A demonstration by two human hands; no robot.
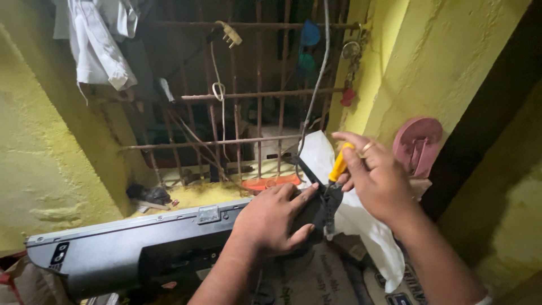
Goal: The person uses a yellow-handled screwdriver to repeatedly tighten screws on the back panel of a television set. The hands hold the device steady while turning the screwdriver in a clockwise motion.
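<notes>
Left hand point(275, 217) flat, right hand point(375, 178) gripping screwdriver point(337, 168)

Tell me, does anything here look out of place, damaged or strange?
Yes. A beige electric plug hangs loose over the top bar of the rusty iron window grille, connected to nothing. The long grey metal casing under the left hand lies tilted. The right hand holds a yellow-handled tool.

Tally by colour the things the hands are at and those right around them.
Yellow: 1, screwdriver in the right hand
Grey: 1, long panel under the left hand
White: 1, cloth
Pink: 1, reel
Orange: 1, flat piece
Total: 5
</notes>
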